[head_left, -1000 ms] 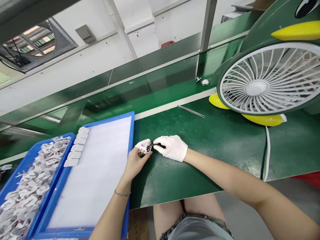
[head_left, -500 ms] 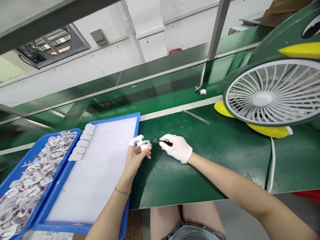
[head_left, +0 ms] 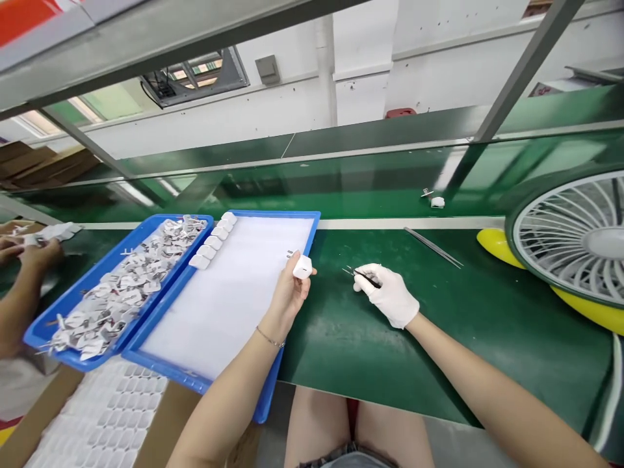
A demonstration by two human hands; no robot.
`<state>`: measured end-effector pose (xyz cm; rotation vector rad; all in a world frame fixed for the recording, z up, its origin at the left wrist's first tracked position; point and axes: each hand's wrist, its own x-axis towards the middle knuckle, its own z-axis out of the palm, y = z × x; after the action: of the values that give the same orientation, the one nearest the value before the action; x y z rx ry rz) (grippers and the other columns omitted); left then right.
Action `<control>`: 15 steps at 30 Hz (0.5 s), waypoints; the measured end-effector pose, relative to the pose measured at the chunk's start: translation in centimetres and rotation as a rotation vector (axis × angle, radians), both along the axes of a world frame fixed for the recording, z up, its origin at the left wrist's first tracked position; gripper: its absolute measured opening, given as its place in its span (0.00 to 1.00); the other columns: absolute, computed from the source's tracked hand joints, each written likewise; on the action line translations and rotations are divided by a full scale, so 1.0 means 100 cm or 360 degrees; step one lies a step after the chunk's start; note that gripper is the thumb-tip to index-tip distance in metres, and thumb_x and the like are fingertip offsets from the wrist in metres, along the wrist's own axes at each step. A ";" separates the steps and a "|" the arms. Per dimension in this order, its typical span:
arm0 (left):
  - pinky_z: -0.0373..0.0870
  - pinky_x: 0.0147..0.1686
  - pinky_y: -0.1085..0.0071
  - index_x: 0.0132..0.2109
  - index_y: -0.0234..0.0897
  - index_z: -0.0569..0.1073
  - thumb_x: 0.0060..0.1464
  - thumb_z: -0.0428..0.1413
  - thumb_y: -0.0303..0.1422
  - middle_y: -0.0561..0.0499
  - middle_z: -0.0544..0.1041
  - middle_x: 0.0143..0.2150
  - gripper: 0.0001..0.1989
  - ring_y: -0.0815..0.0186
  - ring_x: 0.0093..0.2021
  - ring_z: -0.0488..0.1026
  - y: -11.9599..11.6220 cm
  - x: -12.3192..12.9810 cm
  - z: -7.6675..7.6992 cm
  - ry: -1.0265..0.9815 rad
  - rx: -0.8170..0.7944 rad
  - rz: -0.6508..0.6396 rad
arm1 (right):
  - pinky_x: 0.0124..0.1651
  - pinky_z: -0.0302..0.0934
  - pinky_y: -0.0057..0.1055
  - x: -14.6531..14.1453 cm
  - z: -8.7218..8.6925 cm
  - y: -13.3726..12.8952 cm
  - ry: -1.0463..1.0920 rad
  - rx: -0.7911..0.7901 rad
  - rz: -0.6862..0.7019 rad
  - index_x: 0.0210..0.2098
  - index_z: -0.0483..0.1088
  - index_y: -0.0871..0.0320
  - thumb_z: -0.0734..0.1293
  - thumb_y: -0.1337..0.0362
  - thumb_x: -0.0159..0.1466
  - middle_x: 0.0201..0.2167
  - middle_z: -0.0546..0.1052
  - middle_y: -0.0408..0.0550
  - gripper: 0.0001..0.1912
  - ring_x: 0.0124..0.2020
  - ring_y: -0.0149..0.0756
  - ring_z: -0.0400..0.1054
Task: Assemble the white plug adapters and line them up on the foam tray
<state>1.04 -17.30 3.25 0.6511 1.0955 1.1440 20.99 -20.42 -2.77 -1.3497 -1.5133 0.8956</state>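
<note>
My left hand (head_left: 288, 290) grips a small white plug adapter (head_left: 303, 267) with metal prongs, held above the right edge of the blue tray. White finger covers no longer show on it from this angle. My right hand (head_left: 390, 296), in a white glove, is closed around black tweezers (head_left: 369, 279), their tips pointing left toward the adapter but apart from it. Beneath my left hand lies the blue tray (head_left: 273, 383) with a white liner; several white adapters (head_left: 213, 242) stand in a row along its left side.
Left of it, another blue tray (head_left: 36, 331) is heaped with white parts (head_left: 112, 292). A co-worker's hands (head_left: 36, 257) work at far left. Metal tweezers (head_left: 433, 247) and a small white piece (head_left: 437, 203) lie beyond my right hand. A fan (head_left: 580, 240) stands at right; a carton (head_left: 166, 422) sits below.
My view has turned left, bringing the co-worker and carton into sight. The adapter in my left hand now appears closed, with prongs outward. The tweezers stay in my right hand, farther from it.
</note>
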 end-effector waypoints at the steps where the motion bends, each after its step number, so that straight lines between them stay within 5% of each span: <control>1: 0.51 0.06 0.84 0.30 0.35 0.65 0.53 0.55 0.45 0.55 0.74 0.22 0.17 0.80 0.10 0.60 0.001 -0.001 0.001 -0.0047 -0.0017 0.0020 | 0.38 0.64 0.28 0.000 0.000 0.000 -0.0004 -0.0004 -0.0001 0.36 0.69 0.54 0.63 0.60 0.62 0.26 0.76 0.39 0.06 0.29 0.30 0.71; 10: 0.52 0.07 0.86 0.32 0.35 0.63 0.58 0.50 0.42 0.54 0.73 0.22 0.14 0.81 0.11 0.59 0.003 -0.008 0.002 -0.0193 -0.0088 0.0077 | 0.36 0.64 0.30 -0.001 0.000 -0.005 -0.0095 -0.0046 0.0056 0.37 0.70 0.54 0.62 0.60 0.62 0.27 0.76 0.40 0.07 0.29 0.32 0.71; 15: 0.61 0.13 0.85 0.36 0.31 0.69 0.53 0.57 0.43 0.51 0.75 0.27 0.17 0.79 0.17 0.66 0.002 -0.004 -0.002 -0.0065 0.0065 0.0028 | 0.41 0.66 0.36 -0.002 -0.001 -0.007 -0.0313 0.0047 0.0054 0.41 0.71 0.54 0.63 0.59 0.62 0.34 0.77 0.44 0.10 0.35 0.36 0.71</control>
<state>0.62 -17.10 3.07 0.6483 1.0472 1.1925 20.81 -21.10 -2.92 -1.4277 -1.6964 0.7760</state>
